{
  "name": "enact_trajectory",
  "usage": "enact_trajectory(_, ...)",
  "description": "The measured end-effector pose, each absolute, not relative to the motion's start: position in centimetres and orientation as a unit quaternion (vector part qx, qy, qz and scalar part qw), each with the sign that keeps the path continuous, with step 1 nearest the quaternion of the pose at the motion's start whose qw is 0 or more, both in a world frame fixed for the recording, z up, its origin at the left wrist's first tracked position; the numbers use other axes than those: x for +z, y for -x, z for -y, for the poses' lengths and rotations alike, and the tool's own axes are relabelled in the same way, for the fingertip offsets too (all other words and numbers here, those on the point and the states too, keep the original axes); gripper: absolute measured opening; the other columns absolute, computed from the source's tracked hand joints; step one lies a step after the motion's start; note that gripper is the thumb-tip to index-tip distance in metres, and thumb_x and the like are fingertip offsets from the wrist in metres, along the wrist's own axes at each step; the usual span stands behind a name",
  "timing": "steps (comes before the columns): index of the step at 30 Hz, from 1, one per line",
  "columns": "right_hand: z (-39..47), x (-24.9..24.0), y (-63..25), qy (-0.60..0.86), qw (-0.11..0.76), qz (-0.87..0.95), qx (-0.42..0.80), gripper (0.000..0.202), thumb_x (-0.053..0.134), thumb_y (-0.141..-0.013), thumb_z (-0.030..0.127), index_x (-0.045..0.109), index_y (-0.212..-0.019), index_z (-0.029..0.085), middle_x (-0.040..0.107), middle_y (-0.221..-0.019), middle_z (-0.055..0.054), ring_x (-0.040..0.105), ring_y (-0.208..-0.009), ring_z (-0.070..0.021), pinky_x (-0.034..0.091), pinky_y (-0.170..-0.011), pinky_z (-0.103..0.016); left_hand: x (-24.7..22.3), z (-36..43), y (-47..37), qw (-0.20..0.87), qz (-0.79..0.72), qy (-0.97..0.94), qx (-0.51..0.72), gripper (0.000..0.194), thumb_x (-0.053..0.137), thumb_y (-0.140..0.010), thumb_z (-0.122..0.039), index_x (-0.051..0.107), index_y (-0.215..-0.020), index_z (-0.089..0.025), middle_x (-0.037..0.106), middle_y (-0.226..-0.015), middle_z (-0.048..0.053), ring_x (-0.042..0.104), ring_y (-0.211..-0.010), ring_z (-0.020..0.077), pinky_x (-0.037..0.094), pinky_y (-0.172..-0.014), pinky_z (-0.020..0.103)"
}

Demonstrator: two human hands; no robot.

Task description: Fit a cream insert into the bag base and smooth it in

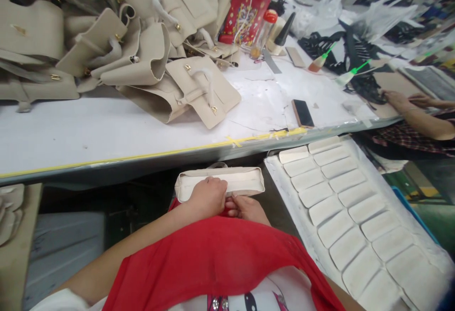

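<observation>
A beige bag piece (254, 174) with a pale inside rests at my lap, its long boxy opening facing up at me. My left hand (209, 195) reaches over the near side into that opening, its fingers curled down at the near rim. On the outside of the same rim, my right hand (250, 208) pinches the edge between thumb and fingers. Both hands meet near the middle of the near edge. The fingertips of my left hand are partly hidden, and the lower part of the bag piece is behind my hands and the red apron (227, 254).
Beige bags (199, 88) with gold clasps are heaped on the white table (106, 131). A phone (303, 113) lies near its edge. To the right, a board (284, 178) bears rows of pale panels (341, 176). Another person's hands (401, 102) work at far right.
</observation>
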State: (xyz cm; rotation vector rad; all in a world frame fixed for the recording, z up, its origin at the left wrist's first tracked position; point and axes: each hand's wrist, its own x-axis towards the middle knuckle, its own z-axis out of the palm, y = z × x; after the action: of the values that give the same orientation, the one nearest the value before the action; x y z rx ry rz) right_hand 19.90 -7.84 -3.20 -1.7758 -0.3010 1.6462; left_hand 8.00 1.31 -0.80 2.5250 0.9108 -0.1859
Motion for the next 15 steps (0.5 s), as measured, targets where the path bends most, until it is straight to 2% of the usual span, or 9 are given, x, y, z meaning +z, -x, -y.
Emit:
enact_trajectory(4, 7.2, -3.0, -19.0, 0.633, 0.401, 0.031, 0.662, 0.027, 0.05, -0.085, 0.037, 0.057, -0.068, 0.018, 0.064, -0.065, -0.003, 0.055, -0.049, -0.0108, 0.044, -0.049, -0.023, -0.9, -1.1, -8.5, 0.226, -0.328, -0.915, -0.058, 0.02, 0.04, -0.085, -0.02, 0.058, -0.092, -0.013, 0.064, -0.09, 0.014, 0.06, -0.087, 0.0271, 0.048, -0.069, 0.036)
enact_trajectory(8, 6.9, -3.1, -19.1, 0.665, 0.422, 0.025, 0.616, 0.024, 0.055, -0.083, 0.035, 0.059, -0.069, 0.015, 0.063, -0.062, -0.002, 0.051, -0.045, -0.0083, 0.036, -0.041, -0.02, -0.9, -1.2, -7.7, 0.211, -0.353, -0.911, -0.033, 0.025, 0.046, -0.085, -0.024, 0.052, -0.107, -0.014, 0.062, -0.095, 0.012, 0.058, -0.091, 0.0249, 0.047, -0.072, 0.034)
enact_trajectory(12, 6.7, -3.3, -18.9, 0.681, 0.426, 0.026, 0.595, 0.023, 0.055, -0.084, 0.033, 0.062, -0.076, 0.013, 0.064, -0.064, -0.002, 0.051, -0.046, -0.0063, 0.035, -0.041, -0.017, -0.7, -1.6, -5.4, 0.193, -0.348, -0.916, -0.036, 0.017, 0.049, -0.084, -0.028, 0.058, -0.093, -0.016, 0.062, -0.094, 0.009, 0.055, -0.094, 0.0241, 0.045, -0.078, 0.034)
enact_trajectory(15, 6.7, -3.0, -18.2, 0.682, 0.404, 0.032, 0.609, 0.024, 0.053, -0.086, 0.032, 0.063, -0.076, 0.012, 0.064, -0.064, -0.002, 0.052, -0.046, -0.0063, 0.036, -0.041, -0.017, -0.7, -1.7, -4.0, 0.186, -0.356, -0.915, -0.033, 0.021, 0.044, -0.087, -0.029, 0.061, -0.085, -0.016, 0.063, -0.089, 0.008, 0.056, -0.09, 0.0242, 0.042, -0.079, 0.038)
